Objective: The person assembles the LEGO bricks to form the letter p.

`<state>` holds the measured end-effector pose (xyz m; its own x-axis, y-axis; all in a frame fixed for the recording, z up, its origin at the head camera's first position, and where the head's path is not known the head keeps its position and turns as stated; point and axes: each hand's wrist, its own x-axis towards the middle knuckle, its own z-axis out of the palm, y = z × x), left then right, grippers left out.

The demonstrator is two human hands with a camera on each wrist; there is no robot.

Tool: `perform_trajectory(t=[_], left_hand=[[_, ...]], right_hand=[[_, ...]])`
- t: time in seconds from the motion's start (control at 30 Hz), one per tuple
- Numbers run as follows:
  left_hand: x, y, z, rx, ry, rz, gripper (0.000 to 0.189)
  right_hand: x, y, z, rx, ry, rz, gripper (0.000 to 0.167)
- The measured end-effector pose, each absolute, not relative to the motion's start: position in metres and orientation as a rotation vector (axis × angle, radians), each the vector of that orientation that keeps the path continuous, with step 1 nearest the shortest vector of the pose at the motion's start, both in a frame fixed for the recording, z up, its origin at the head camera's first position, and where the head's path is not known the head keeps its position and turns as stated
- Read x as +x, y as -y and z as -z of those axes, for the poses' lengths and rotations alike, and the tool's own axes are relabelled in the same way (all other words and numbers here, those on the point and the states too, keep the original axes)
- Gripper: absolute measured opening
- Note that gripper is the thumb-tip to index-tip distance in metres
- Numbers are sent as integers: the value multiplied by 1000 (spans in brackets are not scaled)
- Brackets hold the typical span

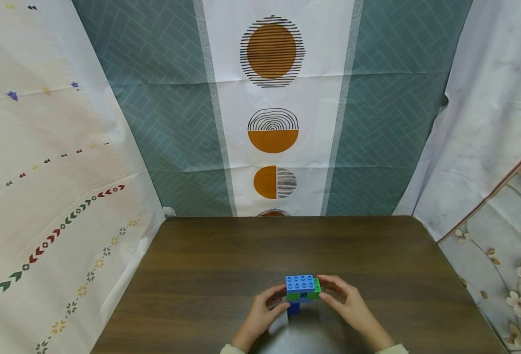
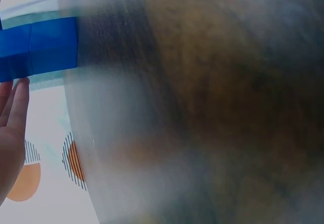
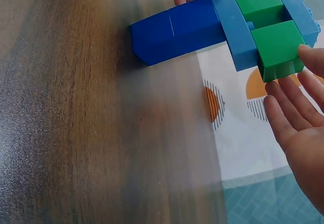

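A small tower of toy building bricks stands upright on the table between the two hands. Its stem is two stacked dark blue bricks (image 3: 177, 29). Above them come a light blue brick (image 3: 236, 29), two green bricks (image 3: 278, 44) side by side with a gap, and a studded light blue brick (image 1: 299, 282) on top. My left hand (image 1: 262, 310) holds the tower's left side, thumb in front and fingers behind. On the other side my right hand (image 1: 350, 302) pinches the outer green brick, which sticks out to the right, between thumb and fingers.
The brown wooden table (image 1: 207, 260) reaches back to a hanging green and white cloth (image 1: 181, 123). Patterned white cloths hang along the left (image 1: 88, 196) and right (image 1: 477, 147) sides.
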<state>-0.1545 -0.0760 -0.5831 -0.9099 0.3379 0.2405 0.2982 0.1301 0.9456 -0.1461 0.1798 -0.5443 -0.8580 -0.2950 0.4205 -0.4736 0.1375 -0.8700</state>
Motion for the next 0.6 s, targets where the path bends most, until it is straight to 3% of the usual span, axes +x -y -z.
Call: perform_trajectory(t=[0.6], left_hand=[[-156,75,586,723,-2329,-2038,37]], right_hand=[[-148,-180,544,717,2279,-1885,35]])
